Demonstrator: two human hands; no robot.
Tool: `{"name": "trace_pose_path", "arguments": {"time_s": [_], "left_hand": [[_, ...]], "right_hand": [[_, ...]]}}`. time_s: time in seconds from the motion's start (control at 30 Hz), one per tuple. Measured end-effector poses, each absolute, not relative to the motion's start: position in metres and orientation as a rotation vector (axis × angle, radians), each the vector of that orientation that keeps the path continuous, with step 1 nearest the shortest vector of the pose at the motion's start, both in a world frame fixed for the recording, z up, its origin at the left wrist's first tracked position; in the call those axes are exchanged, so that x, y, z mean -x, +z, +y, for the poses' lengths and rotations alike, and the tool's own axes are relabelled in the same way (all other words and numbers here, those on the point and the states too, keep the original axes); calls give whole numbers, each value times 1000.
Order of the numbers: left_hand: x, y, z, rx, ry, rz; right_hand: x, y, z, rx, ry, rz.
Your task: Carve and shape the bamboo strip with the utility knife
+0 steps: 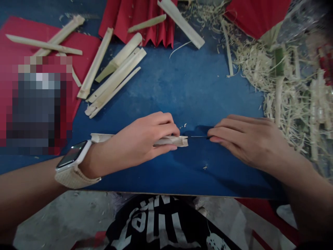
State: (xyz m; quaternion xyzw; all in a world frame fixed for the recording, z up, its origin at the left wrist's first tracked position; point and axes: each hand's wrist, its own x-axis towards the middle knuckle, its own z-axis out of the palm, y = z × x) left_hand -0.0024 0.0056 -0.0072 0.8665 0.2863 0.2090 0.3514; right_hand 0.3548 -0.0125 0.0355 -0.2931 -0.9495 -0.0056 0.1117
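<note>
Bamboo strip (182, 141) on the blue table (166, 173), pinched in my left hand (145, 139); my right hand (244, 137) grips a thin blade-like tool (198, 136) just off its end. Apparent step: end-working, calling for steady alignment.

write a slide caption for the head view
Left hand grips a pale strip at the blue table; right hand holds a thin tool near its end.

The left arm (31, 182) is slanting in from the lower left; the left hand (142, 137) is gripping palm down, thumb (166, 148) opposing bent fingers (163, 129). The right arm (309, 182) is slanting from the lower right, the right hand (246, 139) pinching, knuckles up.
</note>
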Motion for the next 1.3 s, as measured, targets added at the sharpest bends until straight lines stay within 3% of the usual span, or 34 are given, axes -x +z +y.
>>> {"name": "trace_pose_path", "arguments": {"time_s": [0.37,1.3], "left_hand": [[2,-4,6,-2284,531,715],[3,2,5,-2326,471,738]], "right_hand": [[-360,27,-9,720,116,-2801],[-358,31,-25,903,261,-2689]]}}
